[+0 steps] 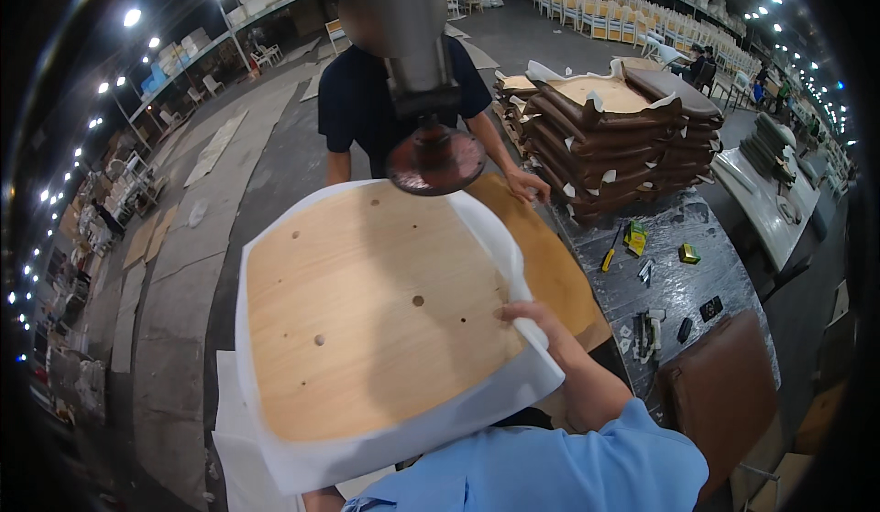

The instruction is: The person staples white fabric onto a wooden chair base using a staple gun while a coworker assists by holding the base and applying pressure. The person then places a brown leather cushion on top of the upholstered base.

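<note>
head view: right hand point(530, 315) pinches soft white fabric point(513, 388) over smooth rounded plywood panel point(367, 310); left hand unseen.

seat board point(367, 319): pale bare wood, matt, smooth grain, a few drilled holes.
white wrap point(513, 388): soft matt sheet, like thin foam or fleece, folded over the seat board's edges; which of the two I cannot tell.
right hand point(527, 315): bare, its grip pinching the white wrap at the seat board's right edge.
bench point(683, 283): right of the seat board, dark wrinkled plastic film, glossy, catching the lamps.
stacked cushions point(614, 145): beyond the bench, brown leather-like covers with a dull sheen, white padding and pale wood showing.
brown panel point(724, 388): right of the seat board, smooth leather-like, matt.
press foot point(435, 159): above the seat board, worn reddish metal.
</note>
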The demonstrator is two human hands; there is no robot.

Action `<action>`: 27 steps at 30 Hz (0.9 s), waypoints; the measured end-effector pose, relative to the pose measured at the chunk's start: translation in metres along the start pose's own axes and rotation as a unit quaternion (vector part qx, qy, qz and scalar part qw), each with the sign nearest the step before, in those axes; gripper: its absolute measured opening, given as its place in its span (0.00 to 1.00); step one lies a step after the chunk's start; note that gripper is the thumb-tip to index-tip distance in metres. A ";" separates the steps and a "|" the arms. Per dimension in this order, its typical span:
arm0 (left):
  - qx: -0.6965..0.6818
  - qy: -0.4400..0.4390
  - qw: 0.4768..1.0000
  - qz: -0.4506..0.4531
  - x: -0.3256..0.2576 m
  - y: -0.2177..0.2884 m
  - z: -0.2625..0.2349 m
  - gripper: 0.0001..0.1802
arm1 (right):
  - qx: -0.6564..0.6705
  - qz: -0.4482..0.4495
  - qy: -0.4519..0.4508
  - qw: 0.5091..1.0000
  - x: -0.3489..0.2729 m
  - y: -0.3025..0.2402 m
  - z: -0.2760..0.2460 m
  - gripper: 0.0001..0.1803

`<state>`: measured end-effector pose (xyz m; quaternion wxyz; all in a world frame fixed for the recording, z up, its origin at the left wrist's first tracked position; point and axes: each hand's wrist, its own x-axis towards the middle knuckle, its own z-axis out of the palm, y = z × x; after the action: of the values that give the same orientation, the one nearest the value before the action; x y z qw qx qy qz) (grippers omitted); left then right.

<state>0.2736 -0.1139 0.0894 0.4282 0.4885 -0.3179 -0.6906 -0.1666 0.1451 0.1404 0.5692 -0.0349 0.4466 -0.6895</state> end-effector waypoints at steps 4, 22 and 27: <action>-0.002 -0.029 1.000 -0.005 -0.001 -0.028 0.054 0.32 | 0.056 -0.042 -0.084 0.994 0.008 -0.053 -0.042 0.36; 0.008 -0.100 0.995 0.000 -0.006 -0.084 0.142 0.32 | 0.063 0.009 -0.023 0.998 0.043 -0.090 -0.131 0.34; 0.011 -0.116 0.993 0.006 -0.003 -0.102 0.157 0.31 | 0.008 0.004 0.077 0.997 0.053 -0.085 -0.147 0.33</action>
<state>0.0969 -0.0641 0.0533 0.3875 0.4077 -0.3756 -0.7366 -0.3312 0.1827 0.0840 0.5361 0.0249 0.4834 -0.6916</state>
